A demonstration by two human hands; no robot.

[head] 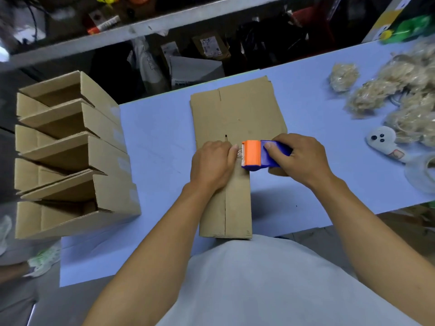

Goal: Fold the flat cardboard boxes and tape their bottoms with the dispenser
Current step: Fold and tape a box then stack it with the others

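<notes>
Head view hides the tape roll inside the orange-and-blue tape dispenser [263, 155] gripped by the right hand [302, 157], while the left hand [211, 165], fingers curled, presses the cardboard box [237, 118] on the table [155, 137], folded boxes [70, 156] stacked left.

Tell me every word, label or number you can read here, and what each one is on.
No text can be read with certainty.
White label on the brown package under the shelf: print too small and blurred.
White bag beside it: faint grey letters, too blurred.
White parcel: dark print along its lower edge, unreadable.
Red-and-white box on the shelf: blurred.
Tape dispenser and cardboard box: no lettering visible.
</notes>
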